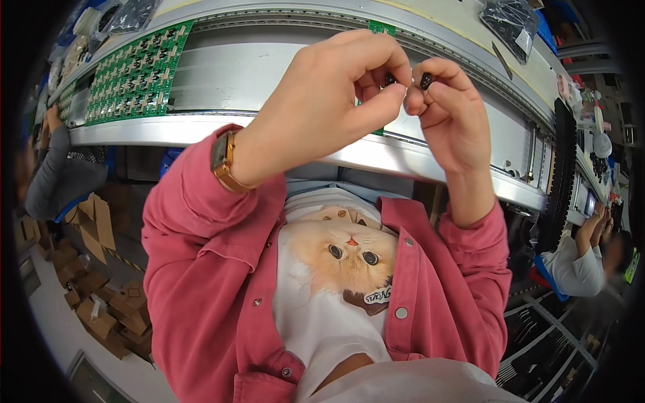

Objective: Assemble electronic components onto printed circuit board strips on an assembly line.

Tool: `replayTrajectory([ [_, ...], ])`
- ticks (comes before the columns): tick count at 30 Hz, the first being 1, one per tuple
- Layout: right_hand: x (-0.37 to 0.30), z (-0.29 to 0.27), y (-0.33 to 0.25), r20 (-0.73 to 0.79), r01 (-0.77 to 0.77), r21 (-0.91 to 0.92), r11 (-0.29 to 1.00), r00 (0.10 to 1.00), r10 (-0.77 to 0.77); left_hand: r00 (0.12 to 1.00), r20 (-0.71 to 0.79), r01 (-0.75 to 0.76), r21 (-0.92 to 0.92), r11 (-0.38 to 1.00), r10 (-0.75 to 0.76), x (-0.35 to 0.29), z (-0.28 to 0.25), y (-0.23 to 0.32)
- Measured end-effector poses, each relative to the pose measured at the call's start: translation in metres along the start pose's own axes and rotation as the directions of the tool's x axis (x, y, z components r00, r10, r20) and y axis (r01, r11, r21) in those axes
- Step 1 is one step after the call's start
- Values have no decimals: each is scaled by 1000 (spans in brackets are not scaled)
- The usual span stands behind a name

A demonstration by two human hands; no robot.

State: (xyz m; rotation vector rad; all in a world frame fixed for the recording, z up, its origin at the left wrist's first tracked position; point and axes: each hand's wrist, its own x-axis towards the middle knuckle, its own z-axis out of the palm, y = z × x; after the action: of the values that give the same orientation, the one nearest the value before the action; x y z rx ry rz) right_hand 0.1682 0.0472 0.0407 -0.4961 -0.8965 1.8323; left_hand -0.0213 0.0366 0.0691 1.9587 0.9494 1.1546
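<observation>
Both my hands are raised over the conveyor track, close together with fingertips nearly touching. My left hand (329, 91), with a gold-banded watch (225, 161) at its wrist, pinches a small black part (390, 79) that is mostly covered by the fingers. Between thumb and forefinger of my right hand (457, 114) is another small black part (426, 80), its exact kind too small to make out. Behind and below the hands, a green circuit board (381, 28) shows in part on the track.
A large green circuit board panel (138, 74) with rows of components lies on the track at left. The metal front rail (396, 156) runs in front of me. Dark plastic bags (509, 28) lie at far right. Cardboard boxes (111, 309) fill the lower left. Other people work at both sides.
</observation>
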Motion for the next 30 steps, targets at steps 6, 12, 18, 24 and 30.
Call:
replayTrajectory([
  [6,-20,11,23,-119,112,79,991,988,-102,992,-63,94,-191,977,-108,-17,23,7],
  [12,-28,11,34,-180,200,42,979,965,-190,981,-154,93,-149,984,-116,-24,34,5],
  [18,-30,10,40,-161,294,-80,952,939,-303,982,-112,119,-250,961,-151,-24,35,-2],
  [24,-31,11,44,-169,350,-115,930,915,-365,986,-96,101,-307,946,-136,-24,36,-9],
  [30,-32,9,45,-190,352,-127,927,909,-371,989,-115,57,-297,953,-95,-23,39,-12],
])
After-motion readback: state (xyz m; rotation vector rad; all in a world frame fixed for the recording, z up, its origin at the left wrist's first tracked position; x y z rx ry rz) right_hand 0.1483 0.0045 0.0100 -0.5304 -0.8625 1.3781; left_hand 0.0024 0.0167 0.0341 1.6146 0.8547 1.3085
